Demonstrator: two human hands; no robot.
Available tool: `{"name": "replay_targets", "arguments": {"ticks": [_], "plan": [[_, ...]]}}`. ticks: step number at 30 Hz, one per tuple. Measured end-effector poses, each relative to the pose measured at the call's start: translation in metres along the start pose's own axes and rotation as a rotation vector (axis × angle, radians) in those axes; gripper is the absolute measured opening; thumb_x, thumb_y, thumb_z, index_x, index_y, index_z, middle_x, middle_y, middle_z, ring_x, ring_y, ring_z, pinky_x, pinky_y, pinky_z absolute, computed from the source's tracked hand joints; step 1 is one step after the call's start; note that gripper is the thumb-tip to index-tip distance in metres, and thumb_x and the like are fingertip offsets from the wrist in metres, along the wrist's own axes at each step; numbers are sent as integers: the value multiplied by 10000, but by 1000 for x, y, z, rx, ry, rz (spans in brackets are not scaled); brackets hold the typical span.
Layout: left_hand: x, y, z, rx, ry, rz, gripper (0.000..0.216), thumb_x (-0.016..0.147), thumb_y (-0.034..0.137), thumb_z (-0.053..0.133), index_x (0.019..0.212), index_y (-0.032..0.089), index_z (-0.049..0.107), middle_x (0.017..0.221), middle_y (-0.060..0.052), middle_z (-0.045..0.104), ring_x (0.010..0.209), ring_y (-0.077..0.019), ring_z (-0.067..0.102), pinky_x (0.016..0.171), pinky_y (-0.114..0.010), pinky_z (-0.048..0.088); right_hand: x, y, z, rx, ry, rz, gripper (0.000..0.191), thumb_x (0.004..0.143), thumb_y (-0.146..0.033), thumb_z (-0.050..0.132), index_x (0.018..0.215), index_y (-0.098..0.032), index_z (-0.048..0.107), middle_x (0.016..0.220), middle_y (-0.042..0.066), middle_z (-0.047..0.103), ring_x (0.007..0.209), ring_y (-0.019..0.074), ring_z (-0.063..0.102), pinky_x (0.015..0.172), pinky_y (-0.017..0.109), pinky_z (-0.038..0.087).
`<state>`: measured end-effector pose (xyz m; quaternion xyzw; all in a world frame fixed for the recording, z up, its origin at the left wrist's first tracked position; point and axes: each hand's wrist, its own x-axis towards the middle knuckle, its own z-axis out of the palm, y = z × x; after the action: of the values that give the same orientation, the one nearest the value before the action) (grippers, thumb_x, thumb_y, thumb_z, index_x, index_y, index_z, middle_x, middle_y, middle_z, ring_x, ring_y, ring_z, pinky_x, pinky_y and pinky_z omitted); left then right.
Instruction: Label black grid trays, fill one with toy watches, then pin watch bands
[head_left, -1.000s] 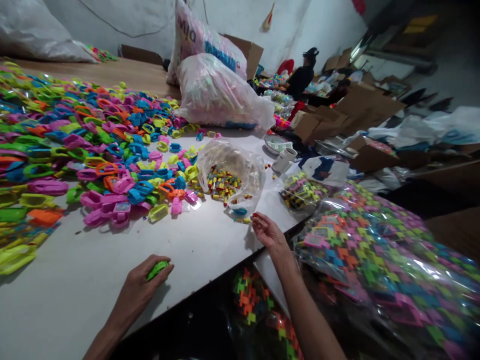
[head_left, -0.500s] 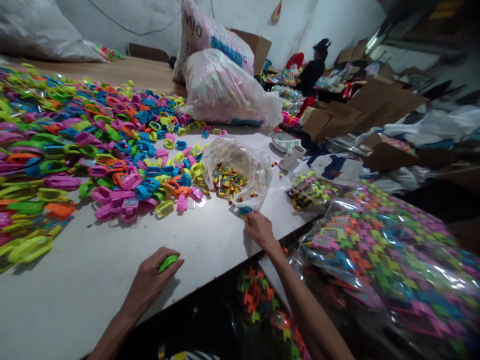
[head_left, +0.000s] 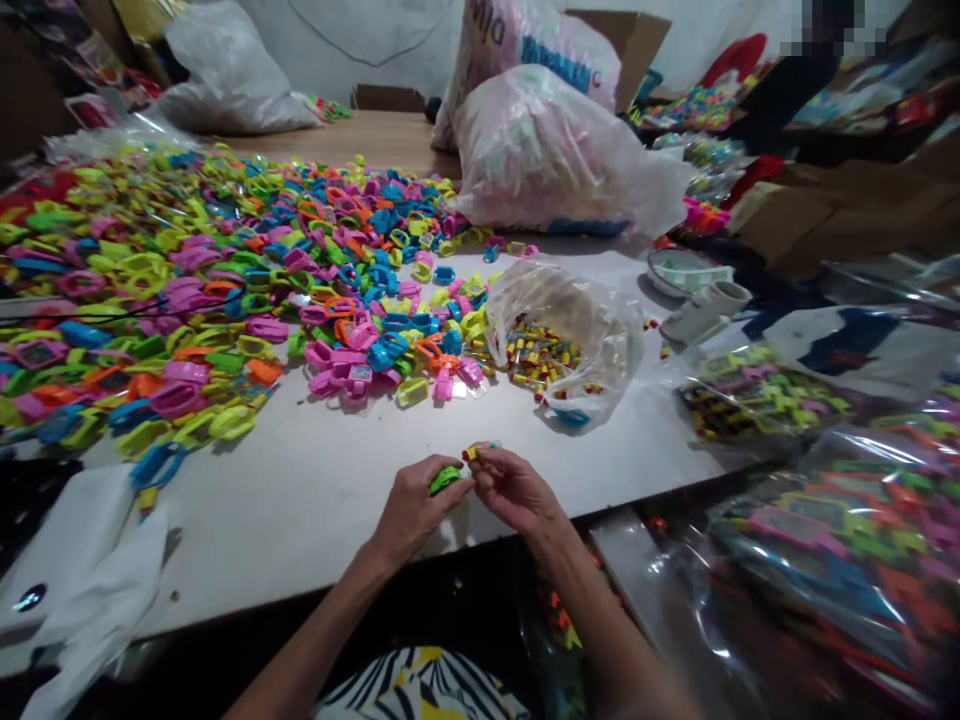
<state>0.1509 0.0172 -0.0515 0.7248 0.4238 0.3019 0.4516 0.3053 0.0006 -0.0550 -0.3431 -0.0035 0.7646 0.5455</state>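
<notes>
Head camera shows the left hand (head_left: 412,508) pinching a green piece (head_left: 445,480) over the white table (head_left: 322,520). Just beside it, the right hand (head_left: 519,492) pinches a little yellow and red bit (head_left: 471,453). Behind sits a clear bag (head_left: 621,335) of little bits.

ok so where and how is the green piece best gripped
Probably grip the green piece by its two sides, thumb opposite fingers, from the left, as the left hand does: its curved top shows between them, while the right hand, holding a small yellow-and-red piece, crowds the right side. Its underside is hidden.
</notes>
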Motion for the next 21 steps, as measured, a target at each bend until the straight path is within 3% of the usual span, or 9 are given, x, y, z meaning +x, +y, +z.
{"name": "replay_targets", "arguments": {"ticks": [5, 13, 21], "plan": [[-3, 0, -3, 32, -10, 40, 175, 816, 329, 586, 851, 171, 655, 767, -13, 670, 671, -126, 599, 633, -211, 447, 3, 8, -2, -1, -5, 59, 135, 572, -114, 730, 567, -139, 598, 517, -44, 557, 460, 24, 487, 413, 78, 390], [-3, -10, -9, 147, -66, 100, 185, 838, 312, 558, 885, 160, 652, 750, -22, 648, 664, -128, 582, 626, -219, 431, -11, 8, 5, -535, 55, -283, 189, 555, -220, 788, 684, -132, 681, 537, -8, 615, 444, 84, 534, 452, 188, 426], [-6, -14, -17, 94, -81, 165, 208, 845, 317, 547, 942, 163, 650, 795, -35, 658, 718, -136, 600, 658, -217, 441, -14, 5, 11, -707, 12, -287, 213, 555, -256, 787, 709, -134, 703, 544, 17, 643, 469, 119, 551, 499, 244, 440]]}}
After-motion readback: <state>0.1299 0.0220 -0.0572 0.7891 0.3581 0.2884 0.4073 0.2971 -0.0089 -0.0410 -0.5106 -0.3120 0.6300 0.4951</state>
